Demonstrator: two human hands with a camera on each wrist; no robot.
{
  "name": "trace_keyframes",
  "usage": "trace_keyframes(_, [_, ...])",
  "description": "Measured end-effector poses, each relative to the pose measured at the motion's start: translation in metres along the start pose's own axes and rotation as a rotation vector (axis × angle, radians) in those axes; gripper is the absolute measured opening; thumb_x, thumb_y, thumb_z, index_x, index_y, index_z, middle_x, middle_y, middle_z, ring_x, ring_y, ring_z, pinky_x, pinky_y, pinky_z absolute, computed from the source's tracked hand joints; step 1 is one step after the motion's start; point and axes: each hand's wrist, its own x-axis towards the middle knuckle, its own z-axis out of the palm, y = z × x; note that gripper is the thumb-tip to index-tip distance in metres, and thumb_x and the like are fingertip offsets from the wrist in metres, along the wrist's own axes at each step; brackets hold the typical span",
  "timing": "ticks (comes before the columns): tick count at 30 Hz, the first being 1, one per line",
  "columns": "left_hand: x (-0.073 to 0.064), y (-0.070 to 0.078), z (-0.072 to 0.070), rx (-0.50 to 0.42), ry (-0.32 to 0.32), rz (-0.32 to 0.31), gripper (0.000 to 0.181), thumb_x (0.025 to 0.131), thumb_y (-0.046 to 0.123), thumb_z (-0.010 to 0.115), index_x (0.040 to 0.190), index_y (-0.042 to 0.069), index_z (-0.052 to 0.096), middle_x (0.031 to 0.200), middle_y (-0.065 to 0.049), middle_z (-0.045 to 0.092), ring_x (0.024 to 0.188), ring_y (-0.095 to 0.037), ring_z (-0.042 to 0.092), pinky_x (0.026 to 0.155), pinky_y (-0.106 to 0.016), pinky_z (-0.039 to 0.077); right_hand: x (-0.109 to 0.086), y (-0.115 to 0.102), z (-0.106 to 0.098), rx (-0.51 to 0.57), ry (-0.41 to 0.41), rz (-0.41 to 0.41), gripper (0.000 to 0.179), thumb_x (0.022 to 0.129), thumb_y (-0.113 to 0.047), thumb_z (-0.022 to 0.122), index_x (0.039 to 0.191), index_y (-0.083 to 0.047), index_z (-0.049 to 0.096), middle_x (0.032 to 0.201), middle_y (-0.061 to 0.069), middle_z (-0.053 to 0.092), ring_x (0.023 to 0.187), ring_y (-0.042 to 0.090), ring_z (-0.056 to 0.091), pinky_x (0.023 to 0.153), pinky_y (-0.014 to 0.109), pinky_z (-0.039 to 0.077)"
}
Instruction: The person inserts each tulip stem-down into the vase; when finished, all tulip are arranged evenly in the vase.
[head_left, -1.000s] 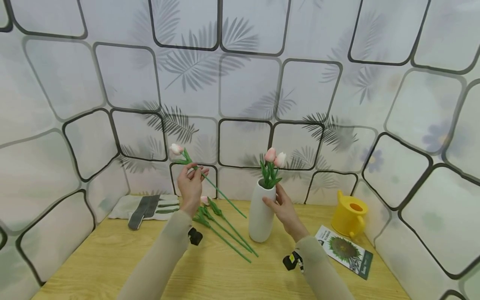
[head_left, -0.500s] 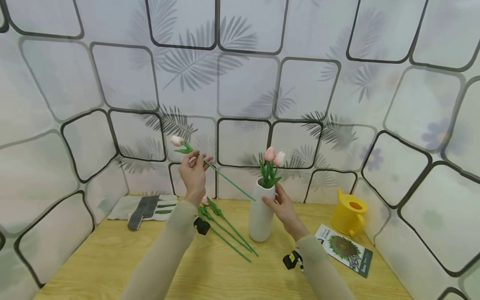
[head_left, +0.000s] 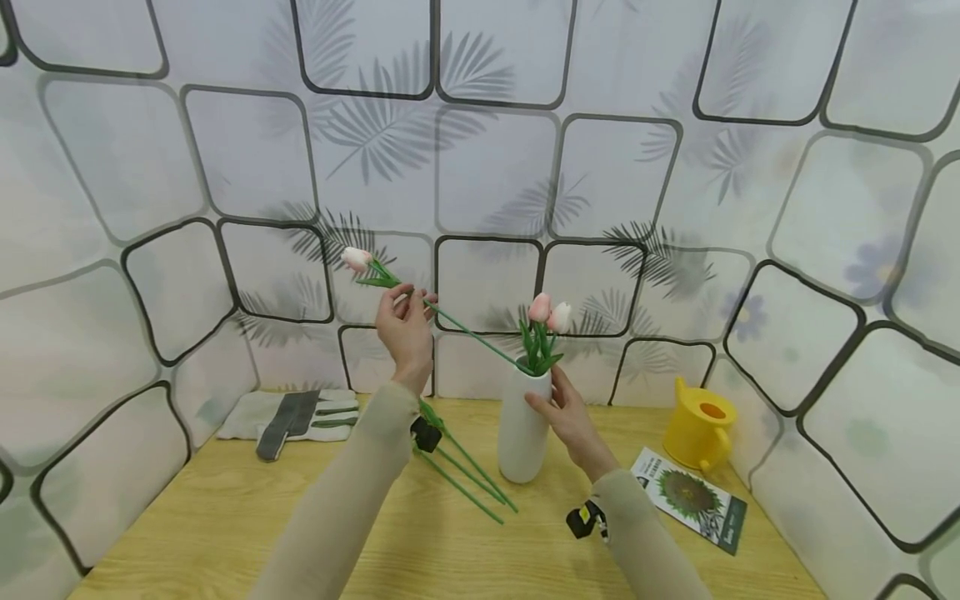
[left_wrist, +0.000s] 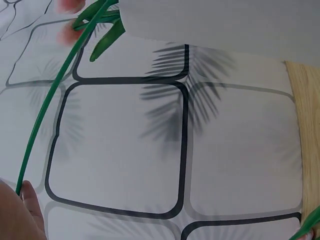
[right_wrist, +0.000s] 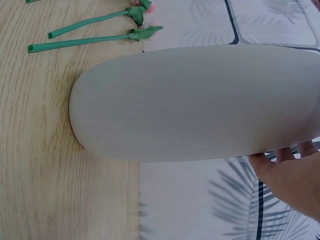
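My left hand (head_left: 407, 329) pinches the stem of a pale pink artificial tulip (head_left: 357, 259) near its leaves. The tulip slants down to the right, its stem's lower end at the mouth of a white vase (head_left: 522, 433). Two tulips (head_left: 540, 308), one pink and one whitish, stand in that vase. My right hand (head_left: 573, 425) grips the vase's upper right side, with thumb in front; the right wrist view shows its fingertips against the wall. In the left wrist view the green stem (left_wrist: 42, 110) runs from the hand toward the vase mouth.
Several tulips (head_left: 467, 472) lie on the wooden table left of the vase, their blooms hidden behind the left arm. Grey-and-white gloves (head_left: 300, 417) lie at the back left. A yellow watering can (head_left: 697, 429) and a seed packet (head_left: 690, 500) are on the right.
My left hand has moved up and to the right with the tulip, bringing the stem's end from above the table to the vase mouth. My right hand and the vase have stayed put.
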Motion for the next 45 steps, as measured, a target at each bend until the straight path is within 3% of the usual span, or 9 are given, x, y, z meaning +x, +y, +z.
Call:
trace_keyframes(3, [0.0,0.001,0.004,0.028,-0.005,0.019,0.013,0.098,0.004,0.058,0.11,0.001,0.06,0.096,-0.014,0.069,0.083,-0.02,0.071,0.073,-0.032,0.06,0.0,-0.001,0.0,0.005,-0.005,-0.002,0.08,0.097,-0.023,0.063,0.158,-0.026,0.013,0.163,0.005,0.021,0.147,0.035,0.027,0.119,0.057,0.021])
trace_keyframes(5, [0.0,0.002,0.005,0.043,-0.015,0.027,0.014,0.098,0.005,0.058,0.111,0.001,0.059,0.098,-0.015,0.069,0.084,-0.019,0.071,0.073,-0.032,0.06,0.0,-0.001,0.001,0.004,-0.004,-0.002,0.08,0.097,-0.023,0.064,0.158,-0.026,0.014,0.163,0.005,0.021,0.147,0.035,0.027,0.119,0.057,0.022])
trace_keyframes(10, [0.001,0.002,0.01,0.112,-0.051,0.057,0.016,0.099,0.008,0.058,0.112,0.0,0.06,0.102,-0.017,0.069,0.093,-0.033,0.069,0.072,-0.029,0.06,0.001,0.0,0.001,-0.011,0.004,0.005,0.08,0.096,-0.024,0.065,0.158,-0.024,0.016,0.163,0.006,0.023,0.146,0.035,0.028,0.119,0.057,0.023])
trace_keyframes(14, [0.0,0.002,0.017,0.147,-0.105,0.097,0.017,0.099,0.006,0.056,0.113,-0.003,0.059,0.105,-0.018,0.069,0.092,-0.035,0.068,0.072,-0.025,0.059,0.002,0.0,0.002,-0.013,0.008,0.006,0.08,0.096,-0.025,0.066,0.158,-0.024,0.016,0.162,0.006,0.023,0.146,0.036,0.028,0.118,0.057,0.023])
trace_keyframes(22, [-0.009,-0.002,0.026,0.219,-0.238,0.16,0.017,0.101,0.008,0.053,0.115,0.0,0.059,0.11,-0.016,0.069,0.089,-0.032,0.068,0.075,-0.037,0.059,0.001,-0.001,0.002,-0.01,0.001,-0.013,0.079,0.096,-0.024,0.065,0.158,-0.021,0.016,0.162,0.009,0.023,0.145,0.038,0.029,0.118,0.059,0.023])
trace_keyframes(30, [-0.02,-0.009,0.032,0.21,-0.4,0.123,0.018,0.101,0.004,0.052,0.114,-0.007,0.048,0.115,-0.021,0.068,0.094,-0.04,0.067,0.083,-0.049,0.056,0.003,0.003,0.0,-0.01,0.019,0.001,0.078,0.095,-0.024,0.066,0.158,-0.024,0.019,0.161,0.006,0.026,0.144,0.036,0.032,0.118,0.058,0.025])
trace_keyframes(37, [-0.034,-0.012,0.031,0.227,-0.49,0.037,0.024,0.099,0.013,0.059,0.119,0.008,0.048,0.113,-0.011,0.073,0.087,-0.019,0.068,0.078,-0.038,0.056,0.003,0.001,-0.001,0.007,-0.003,0.015,0.078,0.096,-0.022,0.065,0.158,-0.024,0.017,0.161,0.007,0.026,0.145,0.036,0.03,0.119,0.057,0.023])
trace_keyframes(45, [-0.045,-0.015,0.031,0.207,-0.539,0.043,0.024,0.097,0.009,0.062,0.119,0.003,0.057,0.105,-0.017,0.072,0.085,-0.015,0.068,0.076,-0.027,0.055,-0.012,-0.029,0.003,-0.013,-0.024,0.038,0.077,0.098,-0.016,0.061,0.159,-0.015,0.013,0.162,0.014,0.021,0.146,0.039,0.026,0.119,0.057,0.022])
